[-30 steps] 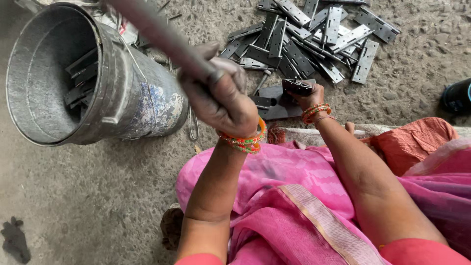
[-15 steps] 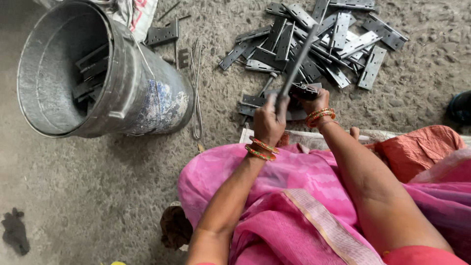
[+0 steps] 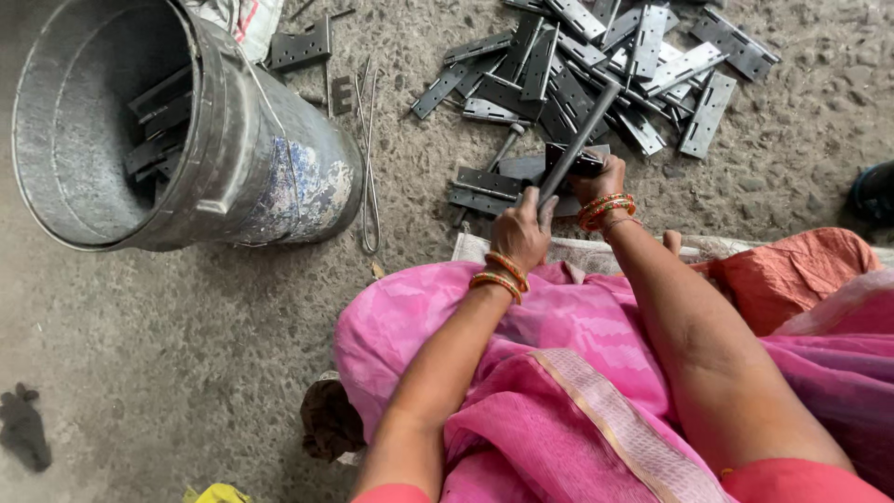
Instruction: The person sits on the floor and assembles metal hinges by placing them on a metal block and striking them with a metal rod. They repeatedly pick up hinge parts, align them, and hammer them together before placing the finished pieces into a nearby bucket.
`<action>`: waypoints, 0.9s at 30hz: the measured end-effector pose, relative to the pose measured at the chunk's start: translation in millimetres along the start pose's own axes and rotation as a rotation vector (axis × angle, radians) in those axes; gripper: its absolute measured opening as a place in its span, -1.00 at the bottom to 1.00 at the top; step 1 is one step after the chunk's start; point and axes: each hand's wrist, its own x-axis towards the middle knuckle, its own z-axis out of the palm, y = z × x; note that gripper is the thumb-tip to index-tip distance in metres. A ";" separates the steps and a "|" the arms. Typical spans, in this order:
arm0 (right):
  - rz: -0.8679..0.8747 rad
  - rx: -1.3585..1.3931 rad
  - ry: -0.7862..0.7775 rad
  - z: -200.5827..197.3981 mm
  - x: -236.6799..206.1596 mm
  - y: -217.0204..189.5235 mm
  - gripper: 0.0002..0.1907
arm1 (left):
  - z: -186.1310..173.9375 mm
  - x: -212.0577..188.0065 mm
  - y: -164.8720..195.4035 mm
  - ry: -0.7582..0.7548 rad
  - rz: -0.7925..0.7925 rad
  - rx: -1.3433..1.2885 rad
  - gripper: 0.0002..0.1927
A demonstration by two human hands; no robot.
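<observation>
My left hand (image 3: 520, 233) is closed around the lower end of a dark metal rod (image 3: 579, 140), which slants up and away, its far end down on the work. My right hand (image 3: 601, 177) pinches a dark metal hinge (image 3: 570, 160) flat against a grey metal plate (image 3: 521, 169) on the floor, right beside the rod. Both wrists wear orange and green bangles. Just beyond the hands lies a heap of grey metal hinges (image 3: 605, 56). Pink cloth covers my lap.
A dented galvanised bucket (image 3: 214, 121) leans at the left with several dark hinges (image 3: 154, 126) inside. Thin bent wires (image 3: 371, 158) lie beside it on the rough concrete floor. A dark shoe (image 3: 875, 191) shows at the right edge, and a light sack edge (image 3: 577, 250) lies under my knees.
The rod was raised high near the camera in my left hand, then swung down onto the hinge. My right hand stayed on the hinge.
</observation>
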 end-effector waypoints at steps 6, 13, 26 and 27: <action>0.029 0.036 -0.043 -1.5 -0.2 -2.7 -0.82 | -22.3 12.7 6.1 0.098 -0.073 -0.308 -0.71; 0.038 -0.014 -0.016 0.6 -4.3 0.9 -0.73 | -136.4 68.9 70.8 0.697 0.302 -0.985 -0.71; 0.103 0.125 -0.038 4.3 0.0 0.7 -0.78 | 14.4 -6.5 -29.8 0.101 -0.137 -0.132 -0.69; 0.076 0.094 -0.026 3.7 0.1 -0.5 -0.77 | -2.6 4.4 -26.7 0.112 -0.094 -0.144 -0.70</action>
